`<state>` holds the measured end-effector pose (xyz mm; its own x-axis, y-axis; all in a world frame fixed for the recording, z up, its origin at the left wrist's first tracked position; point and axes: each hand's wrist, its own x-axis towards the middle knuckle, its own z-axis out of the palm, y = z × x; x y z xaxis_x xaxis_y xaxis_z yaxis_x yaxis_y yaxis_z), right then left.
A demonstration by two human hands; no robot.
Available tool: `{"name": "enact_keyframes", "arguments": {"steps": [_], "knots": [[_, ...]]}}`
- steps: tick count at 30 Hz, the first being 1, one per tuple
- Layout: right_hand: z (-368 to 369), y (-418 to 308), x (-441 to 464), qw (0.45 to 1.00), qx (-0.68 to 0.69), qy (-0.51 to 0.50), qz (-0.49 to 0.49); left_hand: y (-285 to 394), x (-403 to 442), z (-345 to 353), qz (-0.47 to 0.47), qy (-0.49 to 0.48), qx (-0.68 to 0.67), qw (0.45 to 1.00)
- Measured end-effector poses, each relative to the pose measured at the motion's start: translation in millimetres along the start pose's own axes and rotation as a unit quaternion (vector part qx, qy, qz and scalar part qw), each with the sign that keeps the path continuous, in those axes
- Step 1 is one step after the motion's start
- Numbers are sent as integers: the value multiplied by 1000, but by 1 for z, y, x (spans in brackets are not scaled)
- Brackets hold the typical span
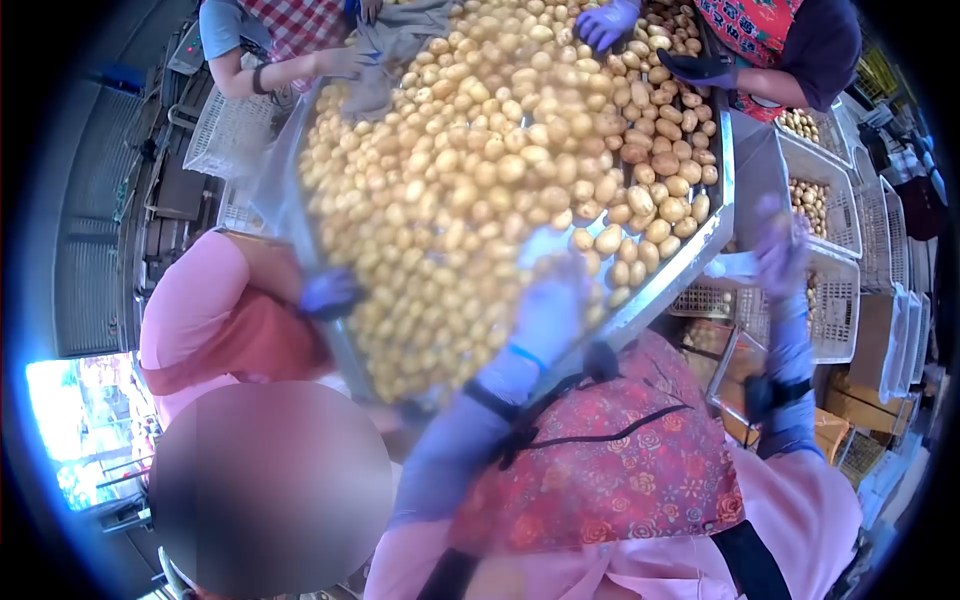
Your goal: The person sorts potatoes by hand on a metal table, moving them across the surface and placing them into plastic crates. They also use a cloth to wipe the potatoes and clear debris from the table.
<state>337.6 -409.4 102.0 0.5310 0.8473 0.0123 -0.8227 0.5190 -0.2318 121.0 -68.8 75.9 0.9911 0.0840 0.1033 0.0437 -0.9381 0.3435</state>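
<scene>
A metal-rimmed sorting table (690, 255) is heaped with small yellow potatoes (470, 180). My left hand (550, 300), in a purple glove, is over the potatoes near the table's near edge. It is smeared by motion, so its fingers and anything in them cannot be made out. Beyond the table's right rim, my right hand (785, 245), gloved too, is raised above the plastic crates. Motion blurs its fingers as well, and I cannot see whether it holds anything. A pale bare patch of table surface shows beside my left hand.
White plastic crates (835, 295), some holding potatoes, stand along the right. A co-worker in pink (215, 310) rests a gloved hand by the left rim. Two other people work at the far side, one near a grey cloth (405, 40). A white basket (235, 130) is at left.
</scene>
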Motion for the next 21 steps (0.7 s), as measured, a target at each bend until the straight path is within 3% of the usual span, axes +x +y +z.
{"name": "enact_keyframes", "arguments": {"steps": [1,2,3,4,5,7,8,9,10,12,13,15,16,17,18,19,20,21], "knots": [[22,-42,-9,998,43,-30,-30,-25,-5,19,-19,21,11,1000],[10,-64,-17,981,8,101,-163,-44,2,33,-41,-21,12,999],[2,-87,-23,931,-29,221,-291,-63,9,47,-63,-62,15,996],[16,-64,-3,907,-133,273,-293,-71,23,50,-84,-106,71,988],[33,-37,13,868,-231,327,-293,-74,36,46,-109,-115,27,987],[18,32,32,879,-413,174,-163,-66,47,36,-161,-145,-65,974],[43,79,52,935,-303,183,6,-52,43,14,-152,-75,-176,970],[41,111,56,913,-331,216,105,-41,44,18,-94,25,-165,982],[46,143,61,931,-286,202,107,-24,43,26,-39,122,-153,980],[20,167,59,954,-198,185,125,33,29,-4,-24,-41,-261,964],[-19,156,57,962,-164,174,133,31,18,-5,2,-23,-227,974],[-33,100,42,955,-201,220,1,21,-14,-11,49,4,-158,986],[-40,72,35,942,-224,242,-63,-3,-38,1,7,-30,-103,994],[-23,25,18,985,-87,111,-100,-35,-69,14,-34,-65,-49,996],[-6,-22,2,993,60,-24,-96,-57,-103,9,-11,-71,47,996],[-12,-57,-22,987,-24,30,-153,-78,-134,0,16,-74,144,987],[-16,-77,-31,968,-112,80,-209,-100,-156,-6,-29,-96,122,987],[-14,-71,-23,952,-219,109,-181,-112,-169,-7,-76,-117,97,985]]}}
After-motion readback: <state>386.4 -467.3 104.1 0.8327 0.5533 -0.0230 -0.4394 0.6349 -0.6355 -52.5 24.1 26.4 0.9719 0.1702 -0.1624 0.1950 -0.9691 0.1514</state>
